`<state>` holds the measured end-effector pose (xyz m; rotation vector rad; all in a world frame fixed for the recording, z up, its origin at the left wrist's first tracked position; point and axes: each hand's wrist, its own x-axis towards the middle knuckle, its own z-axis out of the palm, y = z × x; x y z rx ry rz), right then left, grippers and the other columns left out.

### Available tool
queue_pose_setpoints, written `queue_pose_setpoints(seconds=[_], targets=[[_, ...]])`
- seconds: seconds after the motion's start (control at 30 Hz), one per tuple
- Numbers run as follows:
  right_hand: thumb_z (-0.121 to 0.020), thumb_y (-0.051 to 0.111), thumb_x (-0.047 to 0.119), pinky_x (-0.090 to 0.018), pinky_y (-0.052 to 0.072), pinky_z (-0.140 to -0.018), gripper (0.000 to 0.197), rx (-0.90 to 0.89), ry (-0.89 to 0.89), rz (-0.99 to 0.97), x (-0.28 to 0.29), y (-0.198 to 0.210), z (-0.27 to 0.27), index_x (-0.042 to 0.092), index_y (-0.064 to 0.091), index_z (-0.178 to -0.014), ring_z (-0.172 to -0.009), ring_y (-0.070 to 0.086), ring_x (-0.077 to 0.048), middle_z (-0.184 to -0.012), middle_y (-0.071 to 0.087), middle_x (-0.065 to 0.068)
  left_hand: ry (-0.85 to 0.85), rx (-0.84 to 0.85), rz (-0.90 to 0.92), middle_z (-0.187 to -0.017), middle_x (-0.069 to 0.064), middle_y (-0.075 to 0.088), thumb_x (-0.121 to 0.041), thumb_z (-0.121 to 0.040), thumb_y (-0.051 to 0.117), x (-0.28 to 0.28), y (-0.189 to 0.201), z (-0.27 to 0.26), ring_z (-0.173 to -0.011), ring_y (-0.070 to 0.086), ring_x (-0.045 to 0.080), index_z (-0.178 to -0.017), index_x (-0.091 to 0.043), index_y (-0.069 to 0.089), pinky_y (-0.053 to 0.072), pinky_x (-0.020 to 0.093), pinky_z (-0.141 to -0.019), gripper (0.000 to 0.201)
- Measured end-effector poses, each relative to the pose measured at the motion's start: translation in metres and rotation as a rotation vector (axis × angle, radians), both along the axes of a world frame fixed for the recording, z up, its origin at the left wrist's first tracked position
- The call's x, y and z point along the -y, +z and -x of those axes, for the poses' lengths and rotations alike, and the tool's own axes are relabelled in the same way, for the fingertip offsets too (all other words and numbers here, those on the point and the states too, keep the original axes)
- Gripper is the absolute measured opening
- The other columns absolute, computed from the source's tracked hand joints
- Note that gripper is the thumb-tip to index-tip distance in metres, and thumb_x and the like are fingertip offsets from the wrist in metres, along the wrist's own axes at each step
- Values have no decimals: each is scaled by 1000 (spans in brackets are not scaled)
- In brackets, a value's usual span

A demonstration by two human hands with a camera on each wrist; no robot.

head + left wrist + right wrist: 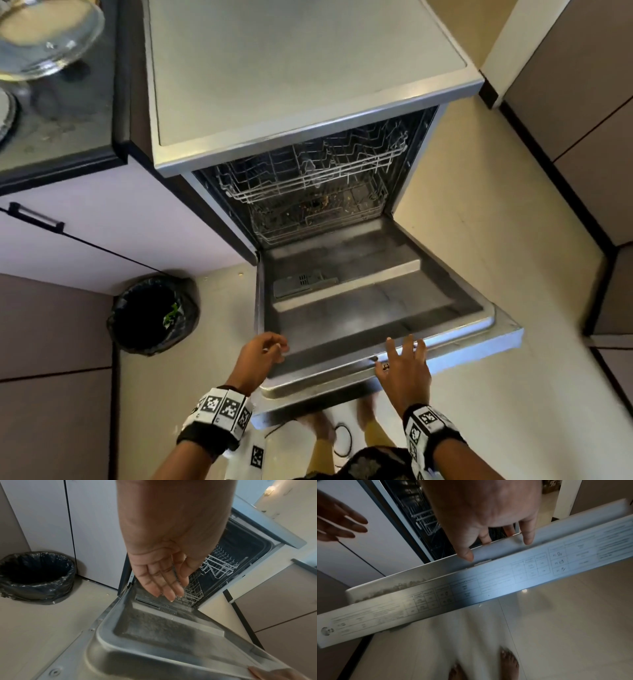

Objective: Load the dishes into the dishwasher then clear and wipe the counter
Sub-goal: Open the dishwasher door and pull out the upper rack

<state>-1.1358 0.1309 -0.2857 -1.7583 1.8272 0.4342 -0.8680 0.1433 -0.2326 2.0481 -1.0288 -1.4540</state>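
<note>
The dishwasher (308, 68) stands open with its door (376, 308) lowered almost flat. Both wire racks, the upper rack (315, 164) and the lower rack (318, 216), sit pushed in and look empty of dishes. My right hand (404, 356) lies with straight, spread fingers on the door's front edge (488, 566); the right wrist view shows the right hand (496, 536) and its fingertips on that rim. My left hand (270, 349) hovers open over the door's near left corner, and the left wrist view shows the left hand (163, 582) holding nothing. A glass bowl (48, 34) sits on the dark counter (68, 113) at the top left.
A black-lined waste bin (154, 315) stands on the floor left of the door, against the white cabinets (102, 233). Brown cabinet fronts (582, 102) line the right side. My bare feet (508, 661) and a dark cable (342, 442) are on the tiled floor under the door's edge.
</note>
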Motion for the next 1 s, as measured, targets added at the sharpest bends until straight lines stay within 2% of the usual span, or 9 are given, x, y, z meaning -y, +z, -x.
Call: queue_pose_setpoints(seconds=[0.07,0.17,0.27,0.33,0.47,0.53,0.77,0.9,1.0], targets=[[-35,93,35,-44,56,-52,67,-9,6,-65,-9,-15,6,10,74,-94,-90,64,-47,-99,66,-25,-17,2,3,-84,2,64,5,-92,44,0,-8,4,-76,62,19,-82,-17,60,48,9,-57,29],[-35,92,36,-39,56,-49,71,-65,43,-113,-22,-31,14,12,74,-99,-94,62,-47,-105,64,-24,-53,10,8,-84,-4,64,3,-93,45,0,-15,8,-70,63,5,-87,-16,60,46,7,-57,25],[-81,61,46,-34,52,-86,69,-119,42,-145,-34,-41,16,21,38,-141,-135,29,-39,-147,31,-16,-69,13,19,-86,-2,66,5,-92,43,3,-27,7,-70,63,-7,-91,-12,62,45,6,-59,25],[-90,46,48,-31,46,-96,69,-93,2,-154,-36,-51,19,23,19,-148,-141,12,-36,-153,12,-13,-95,4,22,-89,-3,66,3,-93,43,7,-33,6,-74,63,-7,-94,-12,62,47,8,-64,24],[-87,45,58,-37,35,-108,86,-121,19,-336,-41,-75,16,15,4,-150,-142,-4,-44,-155,-3,-19,-169,20,38,-87,-7,68,1,-91,47,19,-55,-2,-81,64,-5,-89,-25,61,48,16,-78,30],[-84,47,61,-38,30,-111,98,-122,0,-412,-48,-95,15,11,-6,-149,-139,-15,-46,-154,-14,-22,-170,23,42,-88,-7,67,2,-92,46,25,-69,-3,-82,63,-6,-89,-25,60,48,12,-76,31],[-95,33,56,-50,14,-116,86,-67,-39,-676,-61,-180,42,6,-14,-148,-139,-21,-43,-147,-32,-19,-99,-60,57,-85,-3,63,12,-90,43,36,-135,15,-74,62,-11,-93,-5,60,46,4,-67,25],[-70,32,84,-38,1,-117,119,-79,-36,-829,-54,-229,54,1,-3,-148,-143,-12,-36,-152,-20,-24,-73,-91,52,-84,2,65,15,-88,45,35,-176,23,-75,64,-4,-87,-11,62,47,7,-67,31],[-78,28,81,-38,-3,-116,110,-90,-1,-838,-48,-258,59,1,-4,-148,-143,-16,-35,-153,-19,-23,-56,-114,50,-84,2,69,16,-88,44,32,-202,23,-80,67,9,-85,-17,64,51,13,-70,38]])
